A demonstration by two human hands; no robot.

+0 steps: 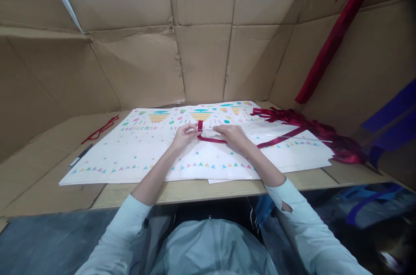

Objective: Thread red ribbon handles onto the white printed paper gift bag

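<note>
Over the middle of the printed white sheets [182, 153], my left hand [186, 135] pinches a dark red ribbon [212, 139] near its short upright end. To its right, my right hand [231, 135] has its fingers closed on a thin pale rod [292, 137], which points out to the right. The ribbon curves from my left hand, passes under my right hand and runs on to a heap of dark red ribbons [338, 140] at the right of the sheets.
Cardboard walls [201, 62] stand behind and at both sides. A thin red ribbon [100, 129] and a dark pen [80, 155] lie at the left. A wide red ribbon [338, 36] and blue ribbons [394, 114] hang at the right. The table's front edge [182, 192] is near my body.
</note>
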